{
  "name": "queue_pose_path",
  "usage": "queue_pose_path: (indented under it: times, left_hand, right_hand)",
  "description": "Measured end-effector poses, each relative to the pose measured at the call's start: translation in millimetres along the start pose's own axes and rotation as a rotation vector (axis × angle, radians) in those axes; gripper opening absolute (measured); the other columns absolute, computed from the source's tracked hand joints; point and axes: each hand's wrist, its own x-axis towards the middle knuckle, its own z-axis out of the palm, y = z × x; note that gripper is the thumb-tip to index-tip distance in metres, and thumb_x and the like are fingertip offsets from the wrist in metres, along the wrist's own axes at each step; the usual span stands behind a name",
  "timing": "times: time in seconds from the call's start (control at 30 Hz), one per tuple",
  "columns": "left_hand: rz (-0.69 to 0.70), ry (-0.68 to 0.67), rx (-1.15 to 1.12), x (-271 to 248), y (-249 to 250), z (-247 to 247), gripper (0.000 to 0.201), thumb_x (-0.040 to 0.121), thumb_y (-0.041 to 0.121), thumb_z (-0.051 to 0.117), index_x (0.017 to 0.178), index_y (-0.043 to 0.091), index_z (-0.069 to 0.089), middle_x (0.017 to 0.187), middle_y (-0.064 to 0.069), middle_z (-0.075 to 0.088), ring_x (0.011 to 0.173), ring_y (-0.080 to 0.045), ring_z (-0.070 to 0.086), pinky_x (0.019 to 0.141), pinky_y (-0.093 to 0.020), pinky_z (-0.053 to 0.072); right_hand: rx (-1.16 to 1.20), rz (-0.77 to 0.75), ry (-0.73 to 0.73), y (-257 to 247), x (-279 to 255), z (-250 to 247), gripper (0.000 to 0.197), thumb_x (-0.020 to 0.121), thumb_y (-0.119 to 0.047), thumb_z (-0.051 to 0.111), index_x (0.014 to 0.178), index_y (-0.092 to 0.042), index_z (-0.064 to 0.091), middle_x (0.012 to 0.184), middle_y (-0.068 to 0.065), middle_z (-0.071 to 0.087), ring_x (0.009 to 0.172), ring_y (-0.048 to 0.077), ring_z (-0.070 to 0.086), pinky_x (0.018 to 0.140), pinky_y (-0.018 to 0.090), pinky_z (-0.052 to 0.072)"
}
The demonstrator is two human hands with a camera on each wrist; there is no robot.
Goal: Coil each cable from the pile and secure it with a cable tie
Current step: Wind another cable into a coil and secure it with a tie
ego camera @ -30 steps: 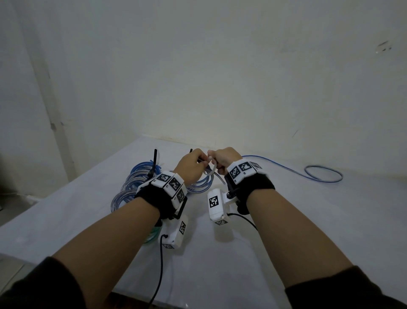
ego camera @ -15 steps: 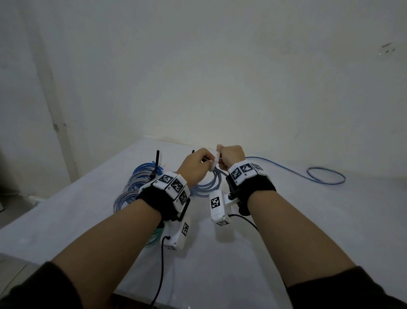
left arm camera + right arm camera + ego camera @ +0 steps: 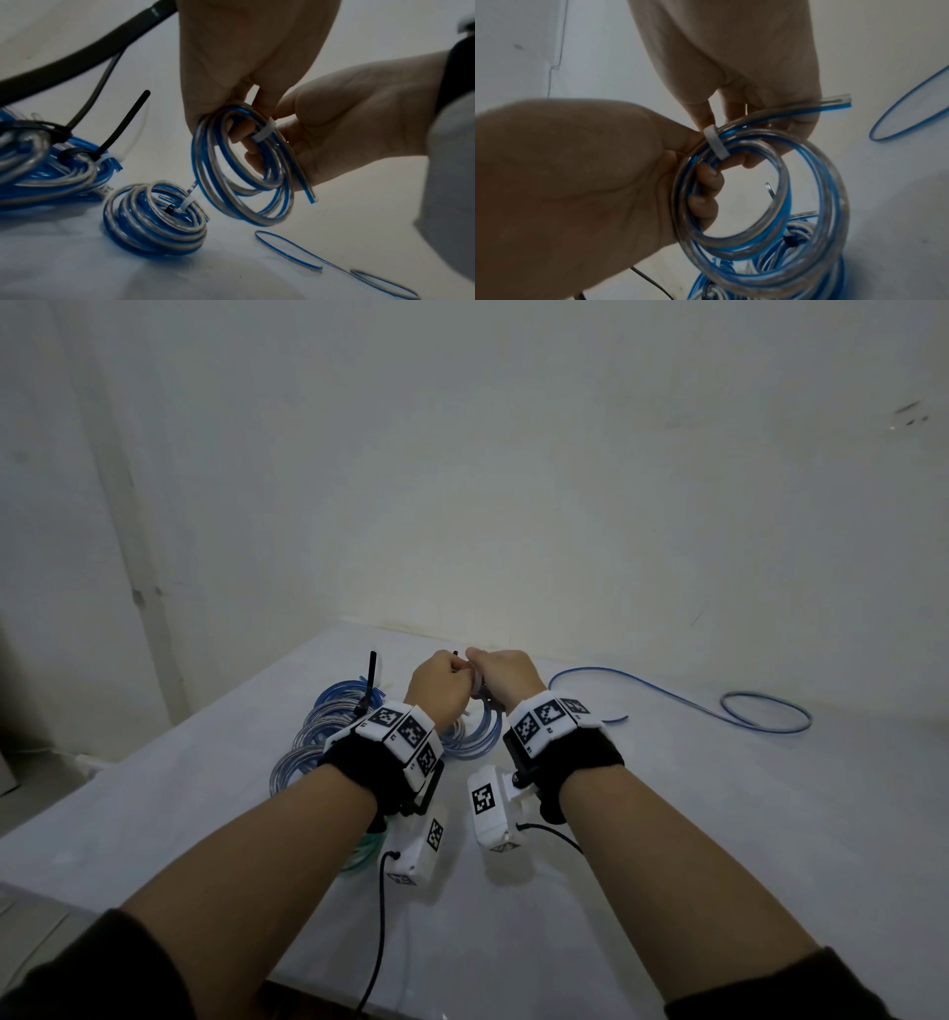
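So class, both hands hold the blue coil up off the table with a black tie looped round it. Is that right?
Not quite: the tie round the held coil is white, as the right wrist view shows. The black ties are on the coils lying on the table. The left hand and right hand do hold it up.

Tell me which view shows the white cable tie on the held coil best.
The right wrist view: the white cable tie sits close and unobstructed, wrapped across the coil strands. The left wrist view shows it smaller, between the fingers. In the head view the left hand and right hand hide it almost entirely.
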Motion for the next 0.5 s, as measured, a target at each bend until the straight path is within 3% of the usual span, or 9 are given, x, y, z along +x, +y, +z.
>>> queue_pose_path:
  times: [0.17, 0.23, 0.3, 0.37, 0.43, 0.5]
  left_hand:
    - [0.049, -0.046, 0.005, 0.7, -0.7, -1.1, 0.007, 0.093, 0.013, 0.046, 0.09, 0.008, 0.05, 0.076, 0.0, 0.05, 0.064, -0.01, 0.043, 0.055, -0.021, 0.032]
    - [0.086, -0.052, 0.021, -0.5, 0.5, -0.9, 0.008, 0.094, 0.012, 0.045, 0.088, 0.009, 0.049, 0.075, 0.002, 0.05, 0.064, -0.01, 0.044, 0.054, -0.019, 0.031]
    - [0.127, -0.06, 0.037, -0.4, 0.2, 0.2, 0.01, 0.094, 0.01, 0.044, 0.085, 0.01, 0.049, 0.086, -0.005, 0.058, 0.073, -0.017, 0.049, 0.057, -0.019, 0.034]
    - [0.15, -0.066, 0.031, -0.8, 0.6, 0.9, 0.014, 0.093, 0.008, 0.044, 0.08, 0.013, 0.048, 0.096, -0.014, 0.061, 0.082, -0.022, 0.052, 0.062, -0.024, 0.036]
    - [0.153, -0.053, 0.019, 0.0, 0.6, 0.8, 0.016, 0.092, 0.008, 0.044, 0.078, 0.014, 0.048, 0.096, -0.016, 0.062, 0.08, -0.021, 0.052, 0.063, -0.025, 0.037]
    - [0.138, -0.024, 0.008, -0.2, 1.7, -0.3, 0.011, 0.092, 0.008, 0.044, 0.084, 0.01, 0.051, 0.091, -0.011, 0.059, 0.073, -0.017, 0.048, 0.059, -0.021, 0.035]
  right_hand:
    - [0.035, 0.04, 0.042, 1.1, 6.0, -3.4, 0.032, 0.092, -0.019, 0.052, 0.061, -0.022, 0.047, 0.065, -0.005, 0.049, 0.079, 0.019, 0.051, 0.082, 0.033, 0.048]
    - [0.029, 0.047, 0.078, 0.4, 6.1, -5.5, 0.032, 0.092, -0.018, 0.051, 0.06, -0.023, 0.048, 0.065, -0.004, 0.05, 0.082, 0.02, 0.052, 0.086, 0.035, 0.049]
    - [0.043, 0.048, 0.127, -4.3, 5.3, -8.6, 0.034, 0.089, -0.014, 0.052, 0.055, -0.019, 0.051, 0.061, -0.001, 0.052, 0.079, 0.023, 0.053, 0.077, 0.036, 0.047]
    - [0.038, 0.039, 0.148, -8.2, 3.3, -10.8, 0.039, 0.091, -0.014, 0.048, 0.053, -0.017, 0.049, 0.059, 0.001, 0.049, 0.078, 0.023, 0.05, 0.067, 0.03, 0.039]
    - [0.003, 0.0, 0.13, -7.9, 5.2, -11.9, 0.04, 0.094, -0.016, 0.045, 0.054, -0.019, 0.047, 0.06, -0.001, 0.047, 0.078, 0.021, 0.048, 0.061, 0.027, 0.037]
    - [0.016, -0.028, 0.112, -7.7, 3.2, -10.4, 0.04, 0.092, -0.02, 0.048, 0.053, -0.018, 0.05, 0.058, 0.0, 0.05, 0.069, 0.023, 0.049, 0.063, 0.029, 0.039]
